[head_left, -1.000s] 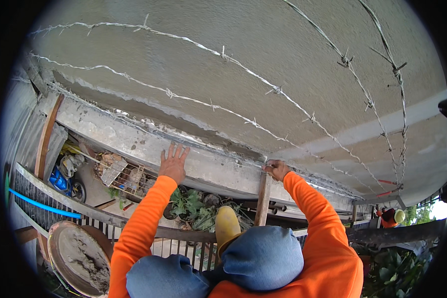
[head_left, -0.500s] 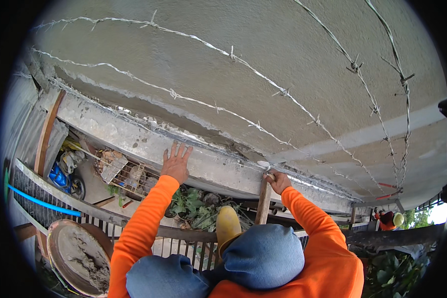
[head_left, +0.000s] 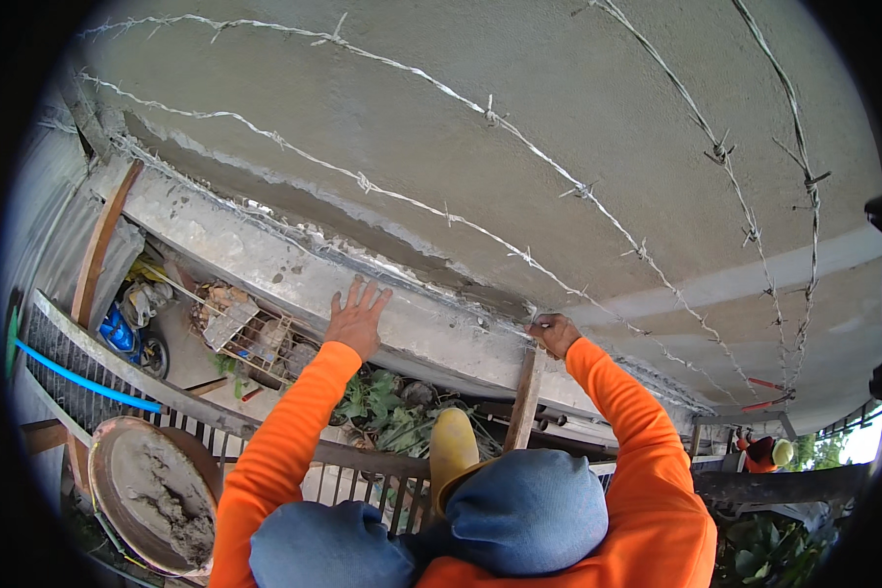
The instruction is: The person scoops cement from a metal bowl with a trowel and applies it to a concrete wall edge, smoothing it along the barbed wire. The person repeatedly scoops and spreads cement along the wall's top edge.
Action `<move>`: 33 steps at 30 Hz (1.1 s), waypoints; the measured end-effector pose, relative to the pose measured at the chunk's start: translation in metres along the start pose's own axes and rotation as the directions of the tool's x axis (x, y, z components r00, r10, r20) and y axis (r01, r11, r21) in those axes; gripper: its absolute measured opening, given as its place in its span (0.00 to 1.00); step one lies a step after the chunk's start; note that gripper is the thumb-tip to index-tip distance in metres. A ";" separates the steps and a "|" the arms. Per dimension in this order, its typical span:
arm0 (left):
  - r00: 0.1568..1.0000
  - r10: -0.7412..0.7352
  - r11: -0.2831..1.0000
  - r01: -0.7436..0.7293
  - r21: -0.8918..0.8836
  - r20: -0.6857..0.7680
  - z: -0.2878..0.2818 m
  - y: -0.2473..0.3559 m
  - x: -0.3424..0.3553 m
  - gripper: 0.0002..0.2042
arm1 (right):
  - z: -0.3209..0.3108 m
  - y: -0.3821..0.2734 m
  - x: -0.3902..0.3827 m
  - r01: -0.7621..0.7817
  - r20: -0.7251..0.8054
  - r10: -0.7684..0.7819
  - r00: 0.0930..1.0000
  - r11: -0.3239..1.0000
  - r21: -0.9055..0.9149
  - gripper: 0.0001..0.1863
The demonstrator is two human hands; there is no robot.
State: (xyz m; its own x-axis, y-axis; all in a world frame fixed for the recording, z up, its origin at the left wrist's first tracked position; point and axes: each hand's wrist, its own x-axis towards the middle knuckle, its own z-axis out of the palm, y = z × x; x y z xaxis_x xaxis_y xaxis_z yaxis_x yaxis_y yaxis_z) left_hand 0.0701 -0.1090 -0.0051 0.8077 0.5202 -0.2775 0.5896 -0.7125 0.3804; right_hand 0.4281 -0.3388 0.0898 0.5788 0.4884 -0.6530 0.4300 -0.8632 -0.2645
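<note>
My left hand (head_left: 356,323) lies open, fingers spread, on the rough concrete ledge (head_left: 431,328) at the foot of the plastered wall (head_left: 519,108). Farther right, my right hand (head_left: 558,336) is closed at the joint between ledge and wall. A small hand tool (head_left: 536,329) with a pale tip shows at its fingers; most of it is hidden in the grip. Just below that hand, a wooden post (head_left: 524,400) meets the ledge. A strip of rough, bare masonry (head_left: 363,230) runs along the wall's base.
Barbed wire (head_left: 364,183) stretches across in front of the wall. At lower left stands a round tub (head_left: 147,490) of grey mortar. A wooden rail (head_left: 363,459) crosses above metal bars, near my yellow boot (head_left: 453,446). Another person (head_left: 766,455) in orange is far right.
My view has shifted slightly, so wall and ledge appear a little lower and to the right. My right hand has turned over the tool at the joint; my left palm stays on the ledge.
</note>
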 end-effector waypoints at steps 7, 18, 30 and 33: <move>1.000 -0.002 1.000 0.001 -0.013 -0.015 0.000 0.001 0.001 0.45 | -0.009 0.028 -0.029 0.048 -0.042 -0.045 0.998 0.997 0.055 0.24; 1.000 -0.018 1.000 0.018 -0.012 0.005 -0.001 0.003 0.003 0.45 | 0.009 -0.006 -0.002 0.210 -0.044 -0.226 0.973 0.950 -0.232 0.26; 0.999 -0.039 0.999 0.040 -0.030 0.037 -0.004 0.005 0.004 0.45 | 0.019 -0.004 0.032 0.252 0.103 -0.239 0.966 0.764 -0.594 0.28; 0.999 -0.022 0.999 0.024 -0.028 0.049 -0.003 0.003 0.002 0.46 | 0.022 -0.011 0.043 0.173 0.025 -0.194 0.981 0.802 -0.572 0.28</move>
State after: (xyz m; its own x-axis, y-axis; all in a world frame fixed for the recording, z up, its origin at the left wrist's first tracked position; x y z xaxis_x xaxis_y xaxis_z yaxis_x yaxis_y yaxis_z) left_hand 0.0736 -0.1091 -0.0015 0.7933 0.5125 -0.3288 0.6085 -0.6864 0.3982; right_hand 0.4327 -0.3113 0.0494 0.4674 0.6430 -0.6067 0.8412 -0.5346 0.0815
